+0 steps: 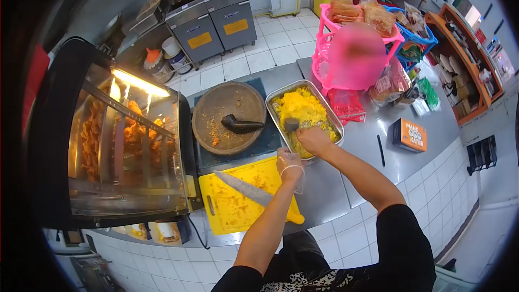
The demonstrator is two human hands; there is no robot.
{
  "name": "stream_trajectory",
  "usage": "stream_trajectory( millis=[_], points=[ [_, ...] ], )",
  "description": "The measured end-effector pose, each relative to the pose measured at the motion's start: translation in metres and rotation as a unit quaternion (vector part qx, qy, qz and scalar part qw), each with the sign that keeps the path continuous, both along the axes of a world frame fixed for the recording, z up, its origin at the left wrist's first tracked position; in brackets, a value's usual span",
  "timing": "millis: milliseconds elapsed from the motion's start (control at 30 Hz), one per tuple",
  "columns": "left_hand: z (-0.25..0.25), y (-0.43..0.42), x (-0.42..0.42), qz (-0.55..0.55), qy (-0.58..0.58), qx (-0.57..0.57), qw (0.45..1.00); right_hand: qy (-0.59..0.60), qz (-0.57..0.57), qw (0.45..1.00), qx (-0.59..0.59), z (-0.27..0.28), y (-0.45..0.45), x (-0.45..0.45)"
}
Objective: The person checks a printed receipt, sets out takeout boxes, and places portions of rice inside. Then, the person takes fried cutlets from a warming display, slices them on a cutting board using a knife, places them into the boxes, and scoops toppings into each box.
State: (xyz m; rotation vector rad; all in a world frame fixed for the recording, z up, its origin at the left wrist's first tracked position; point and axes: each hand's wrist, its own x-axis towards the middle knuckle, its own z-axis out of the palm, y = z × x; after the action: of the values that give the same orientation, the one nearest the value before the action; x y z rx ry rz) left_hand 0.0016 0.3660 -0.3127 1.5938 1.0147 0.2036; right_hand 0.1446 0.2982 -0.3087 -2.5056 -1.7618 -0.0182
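Observation:
A rectangular metal tray (338, 137) holds a yellow, crumbly food (303, 109), brighter in a mound toward the far side. My right hand (316, 140) is bare and closed on a small dark scoop (292, 124), whose head rests over the food at the tray's left side. My left hand (290, 163), in a clear plastic glove, is at the near left corner of the tray, its fingers curled against the rim. Beside it lies a yellow cutting board (227, 211) with a large knife (243, 188) across it.
Left of the tray sits a stone mortar (203, 124) with a dark pestle (241, 124). A lit display case (184, 157) of fried food stands far left. To the right are a pink basket (324, 35), a blue basket (430, 40), an orange box (413, 136) and a black stick (381, 150).

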Motion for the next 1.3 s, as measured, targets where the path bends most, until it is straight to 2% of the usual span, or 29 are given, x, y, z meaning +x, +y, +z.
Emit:
stream_trajectory(
  millis=[33, 100, 133, 233, 333, 467, 567, 633, 767, 867, 933, 967, 1000, 1100, 1200, 1300],
  points=[
    [0.004, 0.002, 0.004, 0.019, -0.022, -0.046, 0.999, -0.003, -0.009, 1.0, 0.014, 0.016, -0.004, 0.005],
    [0.002, -0.002, 0.003, 0.035, -0.063, -0.056, 0.996, 0.004, -0.029, 0.999, 0.04, 0.05, -0.012, 0.001],
    [0.002, -0.005, 0.002, 0.043, -0.083, -0.061, 0.994, -0.026, -0.062, 0.995, 0.078, 0.048, -0.008, 0.004],
    [0.003, -0.001, 0.0, 0.053, -0.084, -0.056, 0.994, -0.053, -0.006, 0.998, 0.029, 0.025, -0.012, -0.003],
    [0.005, 0.006, -0.002, 0.052, -0.095, -0.093, 0.99, 0.05, -0.017, 0.998, 0.015, 0.043, -0.024, 0.002],
    [0.008, 0.004, -0.003, 0.056, -0.088, -0.064, 0.992, -0.001, -0.095, 0.995, -0.04, 0.041, -0.007, 0.021],
    [0.002, 0.002, 0.0, 0.096, -0.108, -0.081, 0.986, 0.017, -0.034, 0.998, -0.051, 0.038, -0.018, -0.017],
    [-0.014, 0.0, -0.003, 0.099, -0.116, -0.065, 0.986, 0.074, 0.019, 0.995, -0.057, 0.048, -0.031, -0.03],
    [0.014, 0.005, -0.002, 0.125, -0.128, -0.11, 0.978, 0.161, 0.088, 0.974, -0.129, 0.079, -0.046, -0.015],
    [0.025, 0.002, -0.003, 0.108, -0.107, -0.108, 0.982, 0.285, 0.079, 0.947, -0.127, 0.073, -0.041, 0.023],
    [0.03, 0.002, -0.004, 0.105, -0.124, -0.11, 0.98, 0.462, 0.07, 0.883, -0.053, 0.043, -0.04, 0.052],
    [0.034, 0.003, -0.004, 0.112, -0.117, -0.119, 0.98, 0.543, 0.066, 0.837, -0.015, 0.05, -0.03, 0.057],
    [0.037, 0.004, -0.002, 0.119, -0.111, -0.128, 0.978, 0.645, -0.064, 0.756, -0.095, 0.061, -0.032, 0.063],
    [0.035, 0.006, -0.001, 0.119, -0.113, -0.144, 0.976, 0.815, -0.114, 0.565, -0.054, 0.042, -0.043, 0.069],
    [0.026, 0.006, -0.008, 0.11, -0.116, -0.173, 0.972, 0.859, -0.151, 0.486, 0.046, 0.045, -0.061, 0.071],
    [0.001, 0.014, -0.024, 0.047, -0.117, -0.202, 0.971, 0.83, -0.207, 0.481, 0.193, 0.064, -0.07, 0.042]
  ],
)
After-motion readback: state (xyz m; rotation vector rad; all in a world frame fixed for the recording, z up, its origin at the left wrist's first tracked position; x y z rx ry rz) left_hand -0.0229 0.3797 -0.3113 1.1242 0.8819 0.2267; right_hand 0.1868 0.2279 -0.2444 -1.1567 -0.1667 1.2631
